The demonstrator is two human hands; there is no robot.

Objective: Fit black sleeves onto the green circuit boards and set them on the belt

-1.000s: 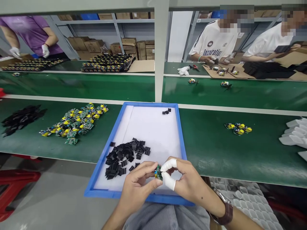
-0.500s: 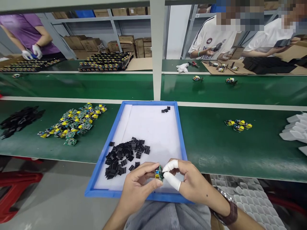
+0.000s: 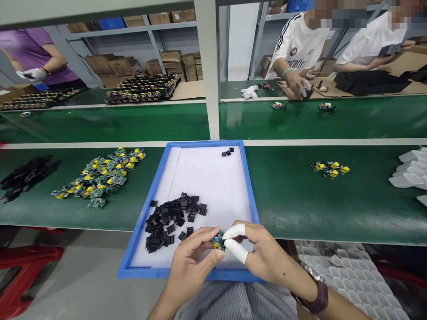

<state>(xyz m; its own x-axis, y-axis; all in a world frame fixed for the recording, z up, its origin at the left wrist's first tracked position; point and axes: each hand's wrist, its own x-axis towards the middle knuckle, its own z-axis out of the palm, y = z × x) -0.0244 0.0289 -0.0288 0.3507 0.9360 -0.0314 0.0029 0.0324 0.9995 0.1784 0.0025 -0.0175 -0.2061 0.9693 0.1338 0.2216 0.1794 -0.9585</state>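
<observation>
Both my hands pinch one small green circuit board (image 3: 219,240) over the near edge of a blue-rimmed white tray (image 3: 154,191). My left hand (image 3: 193,260) grips it from the left with thumb and fingers. My right hand (image 3: 260,253), with white finger cots on thumb and forefinger, grips it from the right. A heap of small black pieces (image 3: 173,218) lies in the tray just left of my hands. A few more black pieces (image 3: 227,153) sit at the tray's far end.
A pile of green and yellow boards (image 3: 100,175) lies left of the tray, with black parts (image 3: 25,175) further left. A few boards (image 3: 329,169) and white trays (image 3: 408,175) lie to the right. Other people work across the green belt (image 3: 300,122).
My hands stay pinched on the small board with hardly any shift. The view has tilted slightly. A person across the belt has reached a hand down to their bench.
</observation>
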